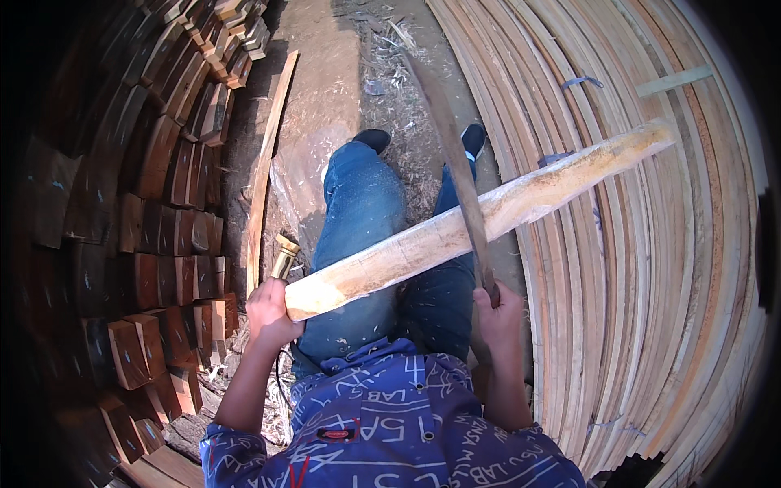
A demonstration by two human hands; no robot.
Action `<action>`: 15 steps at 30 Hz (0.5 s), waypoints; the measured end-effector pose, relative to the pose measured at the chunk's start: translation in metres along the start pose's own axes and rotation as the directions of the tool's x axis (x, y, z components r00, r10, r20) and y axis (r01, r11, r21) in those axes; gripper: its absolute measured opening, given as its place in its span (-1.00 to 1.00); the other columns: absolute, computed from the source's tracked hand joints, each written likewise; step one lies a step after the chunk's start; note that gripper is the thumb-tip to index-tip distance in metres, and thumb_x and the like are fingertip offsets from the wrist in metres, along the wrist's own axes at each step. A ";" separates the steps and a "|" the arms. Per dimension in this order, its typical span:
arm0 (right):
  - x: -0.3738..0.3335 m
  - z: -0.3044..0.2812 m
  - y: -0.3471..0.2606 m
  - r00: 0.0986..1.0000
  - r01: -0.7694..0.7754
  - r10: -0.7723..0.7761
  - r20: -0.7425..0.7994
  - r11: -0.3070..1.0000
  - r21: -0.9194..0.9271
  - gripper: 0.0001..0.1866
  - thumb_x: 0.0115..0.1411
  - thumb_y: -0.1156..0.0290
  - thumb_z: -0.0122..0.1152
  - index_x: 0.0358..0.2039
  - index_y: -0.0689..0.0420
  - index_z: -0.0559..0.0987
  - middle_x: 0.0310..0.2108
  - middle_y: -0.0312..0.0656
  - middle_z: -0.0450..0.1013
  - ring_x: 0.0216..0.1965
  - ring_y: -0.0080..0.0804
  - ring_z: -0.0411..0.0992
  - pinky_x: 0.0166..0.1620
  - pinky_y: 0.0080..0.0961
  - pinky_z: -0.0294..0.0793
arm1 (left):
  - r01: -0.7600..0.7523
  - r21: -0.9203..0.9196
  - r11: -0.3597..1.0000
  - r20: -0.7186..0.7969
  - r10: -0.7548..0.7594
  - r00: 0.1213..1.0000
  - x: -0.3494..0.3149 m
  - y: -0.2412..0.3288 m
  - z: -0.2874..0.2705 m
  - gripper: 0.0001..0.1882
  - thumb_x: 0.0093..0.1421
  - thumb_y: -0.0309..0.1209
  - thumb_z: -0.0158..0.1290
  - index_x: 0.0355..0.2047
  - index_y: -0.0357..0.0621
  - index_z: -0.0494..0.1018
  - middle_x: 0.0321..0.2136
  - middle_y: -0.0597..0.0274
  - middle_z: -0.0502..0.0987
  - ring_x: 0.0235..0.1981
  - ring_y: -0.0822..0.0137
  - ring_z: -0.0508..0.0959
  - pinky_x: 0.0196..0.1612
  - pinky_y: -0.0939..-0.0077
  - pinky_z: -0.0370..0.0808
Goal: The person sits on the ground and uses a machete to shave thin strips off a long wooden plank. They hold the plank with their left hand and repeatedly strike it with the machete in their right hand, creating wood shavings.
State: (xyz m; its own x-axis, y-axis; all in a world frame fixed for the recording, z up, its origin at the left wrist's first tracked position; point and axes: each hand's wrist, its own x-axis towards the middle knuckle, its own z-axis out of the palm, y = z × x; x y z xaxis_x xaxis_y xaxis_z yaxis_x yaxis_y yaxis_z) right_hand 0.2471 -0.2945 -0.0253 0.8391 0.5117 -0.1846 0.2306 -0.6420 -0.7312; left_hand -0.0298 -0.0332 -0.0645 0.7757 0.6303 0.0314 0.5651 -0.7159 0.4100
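Observation:
My left hand [274,312] is closed round the near left end of a pale, rough board [390,264], which slants across my thighs up to the right. Just beyond its knuckles sticks up a gold-coloured cylinder with a wider, flat top [284,257]; I cannot tell whether the hand holds it too. My right hand [499,315] grips the lower end of a long, narrow, dark brown strip [457,167], thumb along its side. The strip crosses over the board and points away from me, tapering at the far end. Its exact kind is unclear.
Stacked reddish-brown wooden blocks [154,276] rise at my left. Long planks [606,325] lie in a large pile at my right, with a short pale batten [674,81] across them. A narrow plank [268,175] lies beside the block stack. Shavings litter the ground [399,106].

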 end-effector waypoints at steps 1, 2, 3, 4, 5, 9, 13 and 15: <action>0.004 0.003 -0.012 0.999 0.020 -0.018 0.043 0.999 -0.040 -0.49 0.06 0.03 0.39 -0.61 0.25 0.44 -0.75 -0.13 0.32 -0.69 -0.36 0.37 -0.57 -0.35 0.32 | 0.003 0.011 1.000 -0.004 -0.003 1.000 0.000 0.001 0.000 -0.64 -0.26 -0.42 0.24 -0.47 -0.20 0.30 -0.52 0.01 0.37 -0.43 -0.09 0.47 -0.33 0.10 0.44; 0.008 0.005 -0.025 0.995 0.042 -0.034 0.089 0.996 -0.082 -0.48 0.04 0.01 0.41 -0.61 0.24 0.45 -0.75 -0.11 0.34 -0.68 -0.29 0.39 -0.56 -0.34 0.33 | 0.008 0.001 1.000 0.002 -0.008 1.000 -0.001 0.000 -0.001 -0.64 -0.23 -0.42 0.25 -0.46 -0.21 0.31 -0.51 -0.01 0.38 -0.43 -0.11 0.47 -0.33 0.10 0.43; 0.012 0.007 -0.036 0.989 0.069 -0.052 0.137 0.990 -0.123 -0.47 0.01 0.00 0.43 -0.62 0.23 0.46 -0.74 -0.10 0.36 -0.68 -0.23 0.42 -0.56 -0.33 0.34 | 0.014 -0.008 1.000 0.005 -0.014 1.000 -0.002 -0.002 0.000 -0.64 -0.20 -0.41 0.25 -0.44 -0.23 0.32 -0.50 -0.04 0.39 -0.42 -0.13 0.47 -0.33 0.09 0.42; 0.014 0.008 -0.045 0.984 0.091 -0.069 0.162 0.987 -0.135 -0.47 0.01 0.00 0.43 -0.62 0.23 0.46 -0.74 -0.09 0.37 -0.66 -0.18 0.43 -0.56 -0.32 0.34 | 0.020 -0.017 1.000 0.007 -0.020 1.000 -0.002 -0.003 0.000 -0.64 -0.17 -0.41 0.25 -0.43 -0.24 0.32 -0.50 -0.06 0.40 -0.41 -0.16 0.47 -0.32 0.08 0.42; 0.017 0.008 -0.053 0.978 0.117 -0.088 0.188 0.982 -0.149 -0.48 0.00 0.00 0.43 -0.63 0.23 0.46 -0.73 -0.07 0.39 -0.65 -0.12 0.43 -0.55 -0.31 0.34 | 0.019 -0.024 1.000 0.001 -0.019 1.000 -0.003 -0.003 0.001 -0.65 -0.17 -0.41 0.25 -0.43 -0.24 0.32 -0.49 -0.07 0.40 -0.41 -0.16 0.48 -0.32 0.08 0.42; 0.021 0.011 -0.052 0.960 0.136 -0.119 0.254 0.989 -0.050 -0.46 0.01 0.00 0.42 -0.66 0.23 0.43 -0.73 -0.11 0.36 -0.68 -0.20 0.42 -0.58 -0.30 0.31 | 0.000 -0.046 0.999 -0.024 -0.001 1.000 -0.004 -0.008 0.010 -0.65 -0.21 -0.42 0.24 -0.43 -0.24 0.33 -0.50 -0.03 0.38 -0.42 -0.12 0.47 -0.34 0.10 0.42; 0.017 0.019 -0.032 0.900 -0.095 -0.061 0.431 0.939 0.331 -0.45 0.16 -0.04 0.26 -0.65 0.19 0.39 -0.75 -0.24 0.29 -0.74 -0.45 0.28 -0.63 -0.42 0.24 | -0.009 -0.035 0.999 0.002 0.009 1.000 0.000 -0.010 0.012 -0.63 -0.23 -0.41 0.24 -0.43 -0.23 0.33 -0.50 0.00 0.37 -0.43 -0.09 0.46 -0.35 0.11 0.42; 0.014 0.019 -0.029 0.771 -0.439 0.002 0.636 0.725 0.530 -0.43 0.24 -0.10 0.13 -0.62 0.16 0.38 -0.75 -0.32 0.23 -0.75 -0.58 0.19 -0.65 -0.52 0.20 | -0.032 -0.051 0.998 -0.004 0.032 0.999 0.002 -0.012 0.011 -0.62 -0.24 -0.40 0.25 -0.43 -0.23 0.33 -0.50 0.00 0.37 -0.43 -0.09 0.46 -0.35 0.11 0.42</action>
State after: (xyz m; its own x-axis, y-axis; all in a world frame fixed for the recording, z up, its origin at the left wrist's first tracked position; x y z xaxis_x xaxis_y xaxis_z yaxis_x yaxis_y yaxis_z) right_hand 0.2425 -0.2576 -0.0192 0.3342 0.7569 -0.5616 -0.4623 -0.3876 -0.7975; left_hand -0.0315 -0.0270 -0.0795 0.7921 0.6085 0.0482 0.5248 -0.7193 0.4551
